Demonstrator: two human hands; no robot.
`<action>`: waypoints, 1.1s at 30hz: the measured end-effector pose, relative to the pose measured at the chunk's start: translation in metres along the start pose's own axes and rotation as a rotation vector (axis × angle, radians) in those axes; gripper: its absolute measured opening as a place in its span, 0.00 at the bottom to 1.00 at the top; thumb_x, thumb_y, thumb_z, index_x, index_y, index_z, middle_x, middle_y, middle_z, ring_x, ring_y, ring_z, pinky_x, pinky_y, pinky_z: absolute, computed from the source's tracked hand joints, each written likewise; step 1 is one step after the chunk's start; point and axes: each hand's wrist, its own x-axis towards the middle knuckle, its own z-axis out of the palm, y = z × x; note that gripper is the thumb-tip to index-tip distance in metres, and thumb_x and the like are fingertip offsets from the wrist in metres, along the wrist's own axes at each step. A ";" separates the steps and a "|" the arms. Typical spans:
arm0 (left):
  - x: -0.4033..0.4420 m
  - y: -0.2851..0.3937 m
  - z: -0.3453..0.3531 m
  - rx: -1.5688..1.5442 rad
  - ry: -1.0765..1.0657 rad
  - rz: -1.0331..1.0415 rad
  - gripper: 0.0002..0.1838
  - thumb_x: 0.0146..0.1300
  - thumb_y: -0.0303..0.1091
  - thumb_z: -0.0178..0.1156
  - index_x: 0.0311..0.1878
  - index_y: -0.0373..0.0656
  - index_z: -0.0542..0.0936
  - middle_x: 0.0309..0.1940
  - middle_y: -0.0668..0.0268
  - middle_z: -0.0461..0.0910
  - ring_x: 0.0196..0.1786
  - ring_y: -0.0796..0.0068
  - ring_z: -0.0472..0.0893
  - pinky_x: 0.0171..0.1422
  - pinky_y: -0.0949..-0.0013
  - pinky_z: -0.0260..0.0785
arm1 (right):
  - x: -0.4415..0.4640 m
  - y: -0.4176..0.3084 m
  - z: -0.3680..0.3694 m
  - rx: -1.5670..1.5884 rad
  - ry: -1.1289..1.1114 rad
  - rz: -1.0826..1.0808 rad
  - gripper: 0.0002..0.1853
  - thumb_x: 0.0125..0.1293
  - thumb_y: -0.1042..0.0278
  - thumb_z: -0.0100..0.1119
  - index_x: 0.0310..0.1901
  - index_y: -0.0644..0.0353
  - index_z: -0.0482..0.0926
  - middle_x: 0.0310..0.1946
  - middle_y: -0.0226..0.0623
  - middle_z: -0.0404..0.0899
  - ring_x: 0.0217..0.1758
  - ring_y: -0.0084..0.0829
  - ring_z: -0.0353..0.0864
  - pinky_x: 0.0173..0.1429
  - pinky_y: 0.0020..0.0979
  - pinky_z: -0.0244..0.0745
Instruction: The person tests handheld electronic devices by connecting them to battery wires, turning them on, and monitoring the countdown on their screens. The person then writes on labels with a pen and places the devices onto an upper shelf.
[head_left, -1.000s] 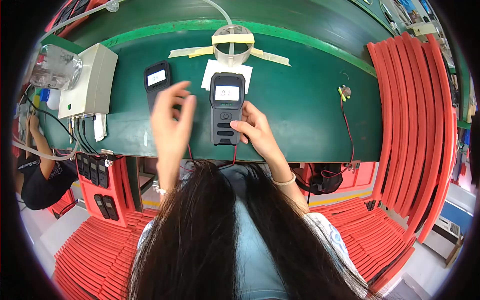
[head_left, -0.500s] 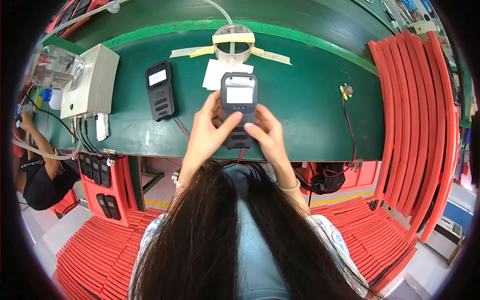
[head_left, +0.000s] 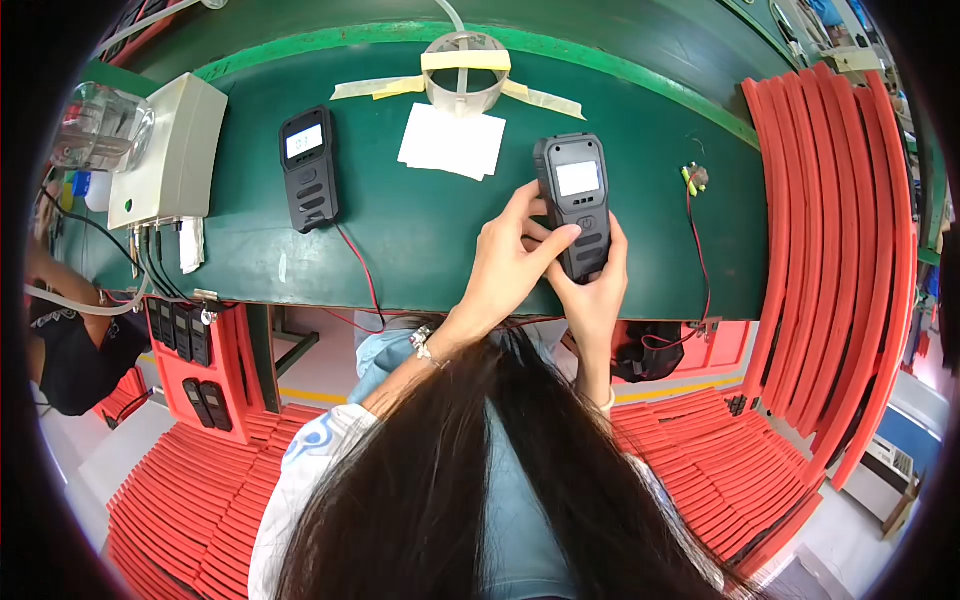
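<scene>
Both my hands are closed on a black handheld meter (head_left: 578, 180) with a bright screen, held over the front of the green bench. My left hand (head_left: 500, 255) grips its left side, thumb at the button below the screen. Around the lower right side wraps my right hand (head_left: 597, 285). The meter's bottom end is partly hidden by my fingers. To the left, a second black handheld meter (head_left: 308, 170) lies on the bench with its screen lit and a red wire (head_left: 362, 262) running from its lower end. Some white paper sheets (head_left: 450, 140) lie between the two meters.
A clear round chamber (head_left: 466, 90) is taped at the back of the bench. A white box (head_left: 170, 155) with cables stands left. Green clips on a red wire (head_left: 692, 180) lie right. Red trays (head_left: 820, 250) are stacked at the right. Another person's arm (head_left: 60, 275) shows far left.
My hands have carried the meter to the right, away from the paper sheets, which now show more fully. The meter has tilted slightly. The other meter stays on the bench.
</scene>
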 end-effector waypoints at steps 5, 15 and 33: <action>-0.002 -0.009 0.001 0.268 -0.003 0.051 0.30 0.59 0.33 0.64 0.63 0.35 0.66 0.36 0.58 0.81 0.31 0.69 0.82 0.38 0.70 0.76 | 0.004 0.000 0.016 -0.051 0.209 -0.015 0.37 0.48 0.74 0.72 0.59 0.69 0.64 0.49 0.45 0.74 0.49 0.34 0.76 0.54 0.33 0.72; -0.002 -0.010 -0.001 0.430 -0.078 0.152 0.27 0.60 0.34 0.64 0.60 0.33 0.68 0.28 0.63 0.79 0.28 0.71 0.81 0.34 0.71 0.75 | 0.003 0.007 0.013 -0.083 0.252 -0.052 0.36 0.47 0.74 0.73 0.57 0.70 0.65 0.47 0.46 0.71 0.51 0.40 0.74 0.54 0.37 0.69; -0.002 -0.011 -0.002 0.426 -0.079 0.151 0.27 0.60 0.33 0.63 0.59 0.30 0.67 0.28 0.61 0.80 0.28 0.69 0.82 0.33 0.71 0.75 | 0.004 0.007 0.013 -0.092 0.259 -0.095 0.35 0.46 0.74 0.72 0.57 0.70 0.66 0.45 0.45 0.69 0.48 0.40 0.74 0.51 0.37 0.71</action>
